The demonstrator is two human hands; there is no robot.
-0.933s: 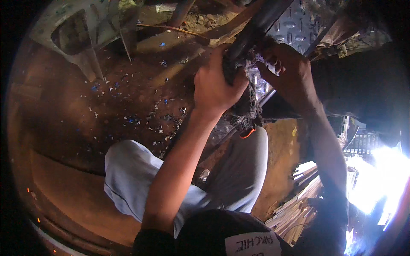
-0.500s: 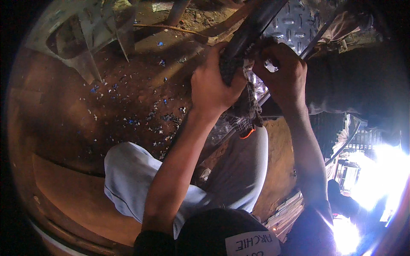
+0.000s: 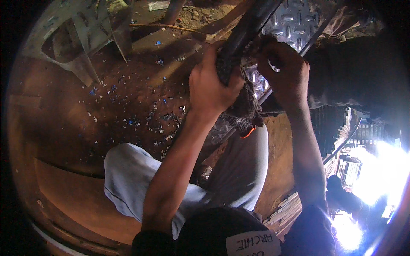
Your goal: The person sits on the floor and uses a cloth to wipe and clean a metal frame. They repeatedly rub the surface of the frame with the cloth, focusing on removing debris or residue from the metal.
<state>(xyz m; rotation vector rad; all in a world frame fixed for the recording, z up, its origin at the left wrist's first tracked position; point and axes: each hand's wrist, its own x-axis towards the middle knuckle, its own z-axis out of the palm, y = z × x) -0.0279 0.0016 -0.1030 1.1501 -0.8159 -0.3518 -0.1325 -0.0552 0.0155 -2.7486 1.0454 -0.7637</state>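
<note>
My left hand [image 3: 211,87] is wrapped around the lower end of a thick black bar [image 3: 252,30], which slants up and away to the right. The bar's end has a rough, textured surface. Just right of it, my right hand [image 3: 287,74] has its fingers curled in a pinch close to the bar; what they grip is in dark shadow. Below both hands hangs a dark knitted cloth [image 3: 247,109], perhaps a work glove, with an orange edge. Its upper part is hidden by my left hand.
A shiny tread-patterned metal plate [image 3: 292,23] lies beyond my right hand. Blue and white scraps [image 3: 149,117] litter the brown ground at left. A cut-out panel [image 3: 70,47] stands at upper left. A thin rod [image 3: 316,36] runs beside the plate. Strong light glares at right.
My right hand has shifted very slightly to the right, beside the bar. My left hand keeps its grip, and the cloth hangs nearly as before.
</note>
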